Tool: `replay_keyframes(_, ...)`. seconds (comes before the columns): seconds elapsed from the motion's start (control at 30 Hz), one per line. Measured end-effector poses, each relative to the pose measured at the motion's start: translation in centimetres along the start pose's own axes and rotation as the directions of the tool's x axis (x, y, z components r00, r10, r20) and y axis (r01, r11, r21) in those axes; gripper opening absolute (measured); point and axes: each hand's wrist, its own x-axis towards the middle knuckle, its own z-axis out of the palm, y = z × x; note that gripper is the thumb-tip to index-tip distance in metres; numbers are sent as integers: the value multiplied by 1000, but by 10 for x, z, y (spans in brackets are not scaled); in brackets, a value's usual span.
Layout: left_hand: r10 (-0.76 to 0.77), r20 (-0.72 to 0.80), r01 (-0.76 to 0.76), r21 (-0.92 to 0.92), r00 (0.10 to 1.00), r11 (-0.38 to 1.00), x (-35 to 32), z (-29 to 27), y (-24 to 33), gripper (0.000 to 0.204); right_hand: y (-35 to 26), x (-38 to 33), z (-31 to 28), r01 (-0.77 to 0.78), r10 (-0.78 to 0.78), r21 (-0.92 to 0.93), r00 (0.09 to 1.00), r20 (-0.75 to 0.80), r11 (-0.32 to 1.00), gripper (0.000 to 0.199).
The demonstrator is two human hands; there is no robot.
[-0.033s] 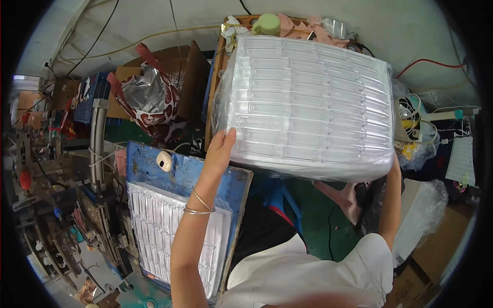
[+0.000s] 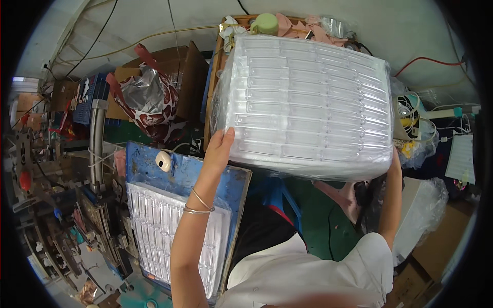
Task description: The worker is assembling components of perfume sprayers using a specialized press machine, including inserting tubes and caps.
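A large stack of clear plastic blister trays (image 2: 308, 102), wrapped in loose clear film, lies across the table in front of me. Long narrow pockets run in rows over its top. My left hand (image 2: 220, 148) grips its near left corner, thumb on the edge and the fingers partly hidden below. At the near right corner, my right hand (image 2: 395, 165) is against the stack's side, its fingers hidden behind the film and trays. Beside my left forearm, another batch of clear trays (image 2: 154, 226) rests on a blue board (image 2: 197, 177).
A white oval object (image 2: 163, 161) sits on the blue board. Left stand metal machine parts (image 2: 97, 133), a patterned bag (image 2: 154, 110) and a cardboard box (image 2: 192, 82). Behind the stack are a green cup (image 2: 266, 24) and pink cloth (image 2: 295, 26). Cables (image 2: 411, 110) and a film-wrapped white block (image 2: 416, 210) are right.
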Motion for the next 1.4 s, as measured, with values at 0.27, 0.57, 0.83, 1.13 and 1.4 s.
replay_keyframes(0.27, -113, 63, 116, -49, 992, 992, -13, -5, 7, 45, -8, 83, -82, 83, -87, -428, 996, 11, 900, 28)
replay_keyframes(0.57, -96, -7, 96, 39, 995, 995, -11, 3, 14, 46, 66, 167, -198, 78, -410, -875, 900, -144, 478, 34)
replay_keyframes(0.83, -178, -90, 180, 19, 980, 983, -5, 1, 22, 45, -146, 160, 19, 197, -338, -473, 911, -235, 859, 47)
replay_keyframes(1.13, -295, 165, 312, -86, 941, 946, -1, -13, 37, 55, -167, 203, 42, 99, -107, -189, 994, -34, 977, 59)
replay_keyframes(1.4, -282, 246, 315, -108, 927, 943, 0, -2, 48, 41, -179, 204, 49, 45, -27, -69, 972, 235, 997, 55)
